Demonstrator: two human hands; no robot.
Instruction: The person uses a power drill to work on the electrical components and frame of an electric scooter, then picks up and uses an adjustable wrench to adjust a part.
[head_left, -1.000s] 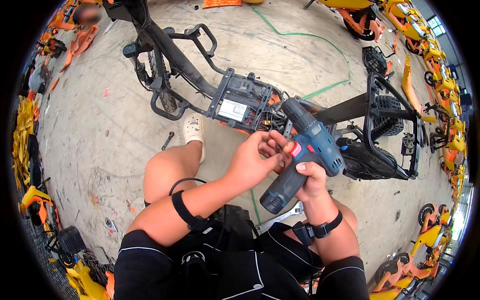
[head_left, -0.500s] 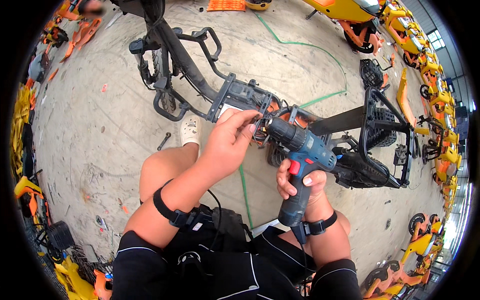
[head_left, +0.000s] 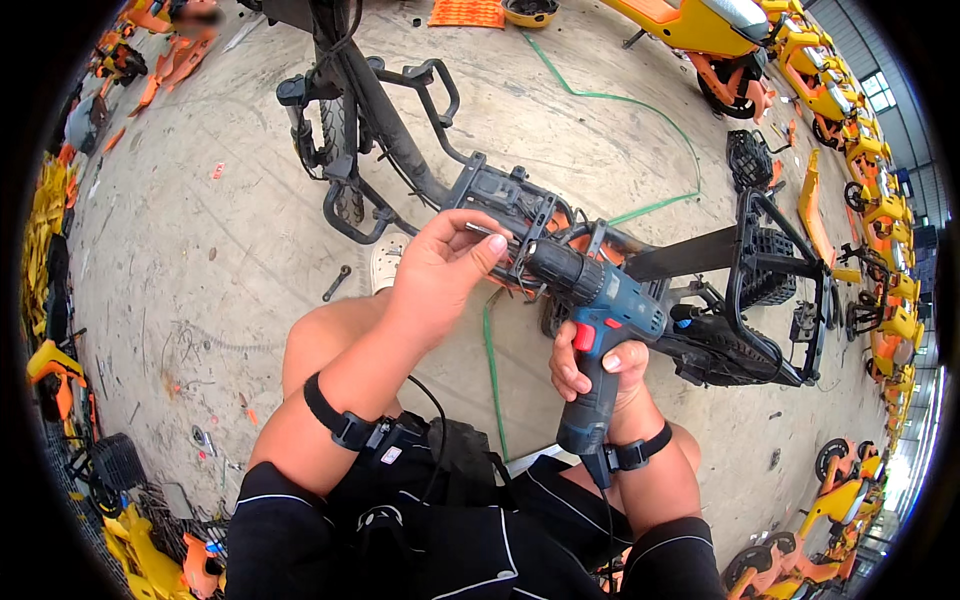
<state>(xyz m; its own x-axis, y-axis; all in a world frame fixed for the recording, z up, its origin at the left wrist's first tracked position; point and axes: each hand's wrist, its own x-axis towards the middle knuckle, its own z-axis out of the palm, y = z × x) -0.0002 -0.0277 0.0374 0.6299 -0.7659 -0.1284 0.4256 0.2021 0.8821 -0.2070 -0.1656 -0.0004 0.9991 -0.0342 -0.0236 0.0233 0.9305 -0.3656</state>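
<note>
The right hand [head_left: 600, 372] is closed around the handle of a blue and black cordless drill [head_left: 632, 306], the fingers curled in front just below the red trigger [head_left: 583, 337] and the thumb lying along the near side. The drill is held in front of the person's knees, with its black chuck [head_left: 562, 268] pointing left and slightly up toward the other hand. The left hand [head_left: 435, 275] is nearly closed in a pinch, thumb against fingers, with a small thin metal piece [head_left: 481, 229] between them; its exact kind is too small to tell. That piece is near the chuck's tip but apart from it. Beyond both hands is the bare black frame [head_left: 700, 245] of a bike, and a wrench [head_left: 337, 283] lies on the floor [head_left: 250, 230] to the left.
</note>
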